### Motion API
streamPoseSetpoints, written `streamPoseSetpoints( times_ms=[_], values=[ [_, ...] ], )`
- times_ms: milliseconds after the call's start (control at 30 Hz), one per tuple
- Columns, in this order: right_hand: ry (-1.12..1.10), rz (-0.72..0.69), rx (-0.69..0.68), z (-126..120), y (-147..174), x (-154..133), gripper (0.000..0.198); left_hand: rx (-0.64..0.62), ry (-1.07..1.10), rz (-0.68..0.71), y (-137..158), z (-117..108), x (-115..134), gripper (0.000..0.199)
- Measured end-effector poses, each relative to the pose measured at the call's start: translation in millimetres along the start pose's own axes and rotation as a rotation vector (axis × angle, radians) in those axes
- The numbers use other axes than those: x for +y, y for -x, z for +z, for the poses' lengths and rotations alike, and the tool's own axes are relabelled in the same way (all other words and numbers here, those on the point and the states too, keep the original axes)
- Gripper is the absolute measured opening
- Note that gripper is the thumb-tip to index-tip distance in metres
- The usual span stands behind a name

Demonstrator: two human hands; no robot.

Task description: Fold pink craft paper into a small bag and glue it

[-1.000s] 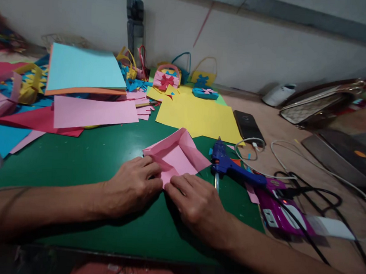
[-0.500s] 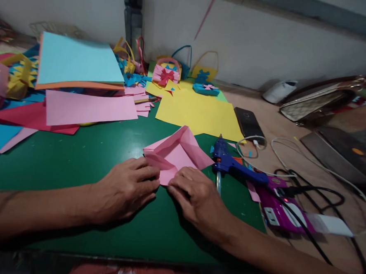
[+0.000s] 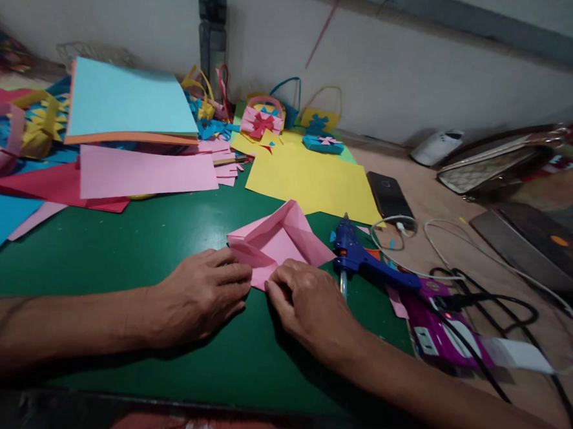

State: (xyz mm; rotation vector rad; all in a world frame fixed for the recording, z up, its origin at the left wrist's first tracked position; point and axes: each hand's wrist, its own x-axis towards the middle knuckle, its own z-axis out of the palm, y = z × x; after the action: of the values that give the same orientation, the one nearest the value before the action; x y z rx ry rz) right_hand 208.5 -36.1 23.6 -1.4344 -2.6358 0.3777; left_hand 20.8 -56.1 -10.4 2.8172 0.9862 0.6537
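Observation:
A pink folded paper (image 3: 277,243), with raised creased sides, rests on the green tabletop (image 3: 169,233) between my hands. My left hand (image 3: 206,294) has its fingers closed on the paper's near left edge; the thumb is hidden. On the near right edge, my right hand (image 3: 307,303) pinches the paper between thumb and curled fingers. Close to the paper's right corner lies a blue glue gun (image 3: 366,261) with a clear glue stick in it.
Yellow sheets (image 3: 312,184) and small paper bags (image 3: 262,122) are at the back. Pink paper (image 3: 148,175) and a light blue sheet (image 3: 133,101) lie left. To the right are a phone (image 3: 390,198), a purple power strip (image 3: 449,328), cables and a handbag (image 3: 498,163).
My right fingers have curled in slightly at the paper's near edge. The whole view has shifted a little; the paper keeps its shape and place.

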Motion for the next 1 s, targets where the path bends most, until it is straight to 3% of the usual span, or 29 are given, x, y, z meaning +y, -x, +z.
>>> streamPoseSetpoints(
  times_ms=[1000],
  values=[
    [0.196, 0.019, -0.031, 2.6, -2.5, -3.8, 0.020, 0.051, -0.099, 0.058, 2.1, 2.4, 1.1, 0.020]
  ],
)
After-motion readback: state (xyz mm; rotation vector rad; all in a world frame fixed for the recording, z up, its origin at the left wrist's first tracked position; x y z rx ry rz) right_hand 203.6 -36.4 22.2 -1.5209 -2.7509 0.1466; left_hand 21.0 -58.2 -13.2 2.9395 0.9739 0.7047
